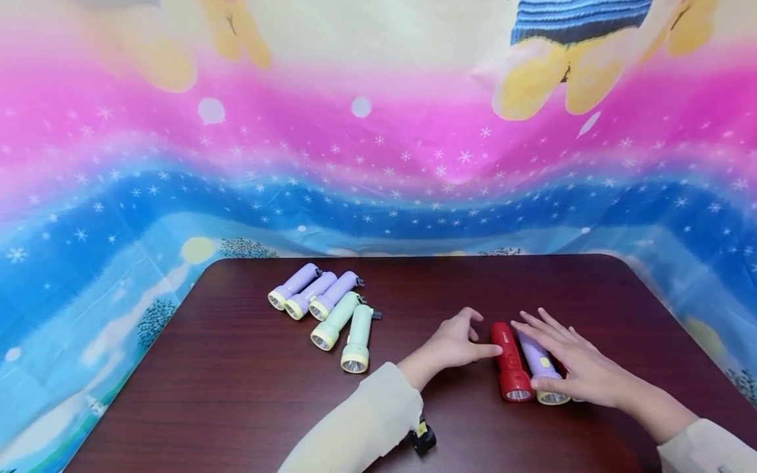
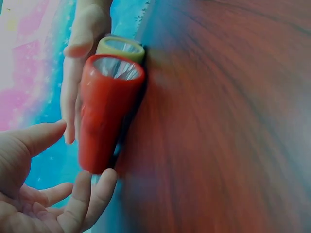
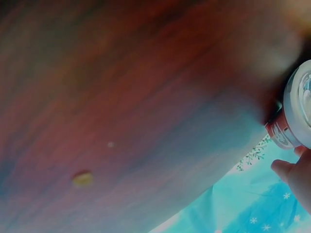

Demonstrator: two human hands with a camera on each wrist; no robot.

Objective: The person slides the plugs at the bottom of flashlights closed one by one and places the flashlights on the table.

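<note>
A red flashlight (image 1: 510,364) lies on the table with its lens toward the near edge. My left hand (image 1: 458,341) is at its left side, thumb tip at the red body and fingers spread apart. Against its right side lies a purple flashlight (image 1: 537,358) with a pale yellow head. My right hand (image 1: 582,368) lies over this one, fingers fairly straight and thumb by its head. A bit of red shows beyond the purple body, mostly hidden by that hand. In the right wrist view, a pale round rim (image 3: 290,104) with a red part is cut off at the edge.
Toward the back left of the dark wooden table (image 1: 236,394) lie several purple flashlights (image 1: 294,284) and two light green flashlights (image 1: 358,335), side by side and slanted. A patterned cloth (image 1: 378,164) hangs behind the table. A small black device (image 1: 422,437) sits at the left cuff.
</note>
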